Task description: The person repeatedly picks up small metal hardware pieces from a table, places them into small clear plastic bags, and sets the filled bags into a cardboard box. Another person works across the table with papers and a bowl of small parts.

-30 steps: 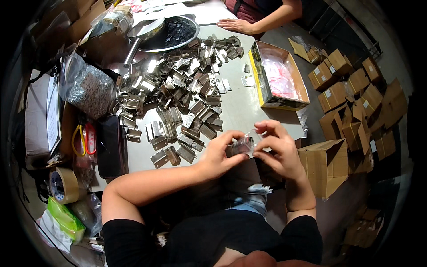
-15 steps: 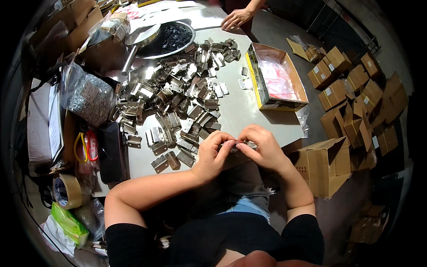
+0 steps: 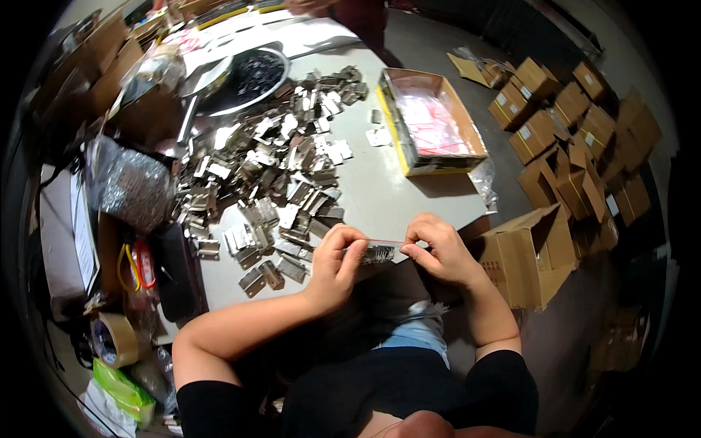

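Observation:
A small clear zip bag (image 3: 379, 253) with a red line along its top edge is stretched between my hands, just off the table's front edge. Dark and silvery contents show through its plastic; I cannot make out what they are. My left hand (image 3: 337, 264) pinches the bag's left top corner between thumb and fingers. The right top corner is pinched the same way by my right hand (image 3: 440, 250). Beyond my left hand spreads a heap of bent metal brackets (image 3: 257, 164), with a few loose ones near its front. An open carton (image 3: 438, 164) holding clear bags with red lines stands beyond my right hand.
A metal bowl (image 3: 285, 67) of small black parts and a scoop (image 3: 186, 120) lie at the back left. Along the left are a bag of small metal parts (image 3: 131, 182), a phone (image 3: 177, 274), scissors (image 3: 130, 266) and tape (image 3: 117, 340). Cardboard boxes (image 3: 537, 248) stand on the right.
My hands have moved apart, pulling the bag's top edge straight and bringing the bag into view. The whole view has shifted a little. The other person's hand at the far edge has moved back, left.

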The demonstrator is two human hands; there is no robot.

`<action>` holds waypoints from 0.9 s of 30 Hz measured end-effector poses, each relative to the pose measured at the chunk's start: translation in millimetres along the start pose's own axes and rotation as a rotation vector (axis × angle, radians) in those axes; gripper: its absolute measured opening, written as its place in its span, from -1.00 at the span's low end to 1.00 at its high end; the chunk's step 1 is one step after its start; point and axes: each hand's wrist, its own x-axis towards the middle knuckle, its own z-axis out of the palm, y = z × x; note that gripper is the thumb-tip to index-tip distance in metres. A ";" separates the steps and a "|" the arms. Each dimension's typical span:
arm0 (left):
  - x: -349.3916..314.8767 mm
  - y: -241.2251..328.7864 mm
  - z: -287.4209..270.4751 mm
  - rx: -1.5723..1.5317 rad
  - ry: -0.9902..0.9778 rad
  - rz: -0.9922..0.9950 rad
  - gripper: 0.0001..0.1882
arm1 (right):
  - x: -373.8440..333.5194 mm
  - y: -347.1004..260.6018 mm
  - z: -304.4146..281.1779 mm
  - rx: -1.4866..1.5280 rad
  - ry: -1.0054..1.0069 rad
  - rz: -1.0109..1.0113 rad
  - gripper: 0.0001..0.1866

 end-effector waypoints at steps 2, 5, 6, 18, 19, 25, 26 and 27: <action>-0.9 1.3 1.3 -0.097 -0.023 -0.026 -0.94 | -14.3 2.1 -17.5 -0.029 0.067 0.042 -0.85; -10.0 -8.6 -1.2 -0.076 -0.068 -0.059 -0.87 | -54.0 17.4 -61.3 -0.127 0.306 0.225 -0.82; -8.9 -7.8 0.3 -0.064 -0.092 -0.035 -0.86 | -69.6 15.3 -79.5 -0.185 0.427 0.309 -0.82; -7.6 -3.2 4.1 -0.027 -0.073 -0.022 -0.80 | -4.9 99.7 -113.8 -0.432 0.513 0.297 -0.84; -7.7 -2.0 3.5 -0.013 -0.074 -0.023 -0.80 | 22.6 99.9 -108.8 -0.402 0.459 0.271 -0.82; -3.9 2.1 1.2 0.003 -0.110 -0.050 -0.79 | 137.2 155.1 -79.5 -0.485 0.182 -0.005 -0.70; -3.2 1.8 1.8 0.011 -0.113 -0.049 -0.79 | 145.2 162.8 -80.0 -0.489 0.115 0.067 -0.72; -2.8 2.2 2.2 0.016 -0.112 -0.038 -0.79 | 152.1 165.8 -80.4 -0.491 0.045 0.138 -0.75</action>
